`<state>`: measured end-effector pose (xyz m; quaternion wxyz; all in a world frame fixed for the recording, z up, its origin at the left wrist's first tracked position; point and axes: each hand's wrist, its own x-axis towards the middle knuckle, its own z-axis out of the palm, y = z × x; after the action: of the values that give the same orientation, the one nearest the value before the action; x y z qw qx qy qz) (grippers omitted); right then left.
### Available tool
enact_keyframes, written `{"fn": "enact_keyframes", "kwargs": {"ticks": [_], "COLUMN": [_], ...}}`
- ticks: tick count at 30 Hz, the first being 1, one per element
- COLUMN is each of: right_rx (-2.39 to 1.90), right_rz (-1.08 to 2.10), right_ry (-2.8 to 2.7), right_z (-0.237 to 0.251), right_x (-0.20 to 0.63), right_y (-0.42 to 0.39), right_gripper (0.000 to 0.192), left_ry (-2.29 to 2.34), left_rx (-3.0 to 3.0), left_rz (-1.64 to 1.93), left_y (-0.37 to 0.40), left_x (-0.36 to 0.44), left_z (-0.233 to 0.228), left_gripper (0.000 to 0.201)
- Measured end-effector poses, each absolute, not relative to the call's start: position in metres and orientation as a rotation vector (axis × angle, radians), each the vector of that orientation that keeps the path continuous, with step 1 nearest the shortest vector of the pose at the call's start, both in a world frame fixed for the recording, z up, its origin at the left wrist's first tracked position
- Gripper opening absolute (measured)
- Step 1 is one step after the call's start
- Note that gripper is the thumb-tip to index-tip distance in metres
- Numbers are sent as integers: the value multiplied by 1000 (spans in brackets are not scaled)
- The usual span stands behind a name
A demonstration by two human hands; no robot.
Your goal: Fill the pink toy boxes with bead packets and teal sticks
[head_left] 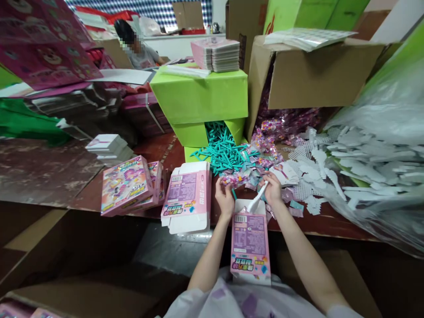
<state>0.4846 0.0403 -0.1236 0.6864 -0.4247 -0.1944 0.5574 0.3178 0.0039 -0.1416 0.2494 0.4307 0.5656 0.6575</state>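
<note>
My left hand (225,199) has its fingers curled at a small clear bag of colourful beads (233,179), just beyond the box. Between the fingers of my right hand (273,190) is a white flat piece (257,201), slanting down into the box's mouth; its exact kind is unclear. The pink and purple printed box (250,243) stands open end up against my lap at the table edge, white flaps raised. Past my hands lie a heap of teal pen-like sticks (225,148), small packets, and a stack of white printed leaflets (285,173).
Flattened boxes (187,194) are stacked to the left, beside finished-looking printed boxes (126,183) and white booklets (109,148). White plastic pegboards (308,176) spill from a clear bag on the right. A green carton (202,97) and a brown carton (318,79) stand behind. A person (141,53) sits farther back.
</note>
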Motion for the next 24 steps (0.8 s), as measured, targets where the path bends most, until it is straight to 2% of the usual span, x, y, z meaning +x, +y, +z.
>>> {"fn": "enact_keyframes", "kwargs": {"ticks": [5, 11, 14, 17, 24], "right_rx": [-987, -918, -896, -887, -1021], "right_rz": [965, 791, 786, 798, 1078], "right_ry": [-281, -303, -350, -427, -756], "right_z": [-131, -128, -126, -126, -139], "right_x": [513, 531, 528, 522, 513], "right_y": [40, 17, 11, 10, 12], "right_gripper": [24, 27, 28, 26, 22], "left_ry": [1592, 1515, 1485, 1502, 1571], "left_rx": [1496, 1846, 2046, 2157, 2098], "left_rz": [1644, 1056, 695, 464, 307], "left_y": [-21, -30, -26, -21, -22], "left_x": [297, 289, 294, 298, 304], "left_z": [-144, -149, -145, -137, -135], "left_gripper": [39, 51, 54, 49, 34]}}
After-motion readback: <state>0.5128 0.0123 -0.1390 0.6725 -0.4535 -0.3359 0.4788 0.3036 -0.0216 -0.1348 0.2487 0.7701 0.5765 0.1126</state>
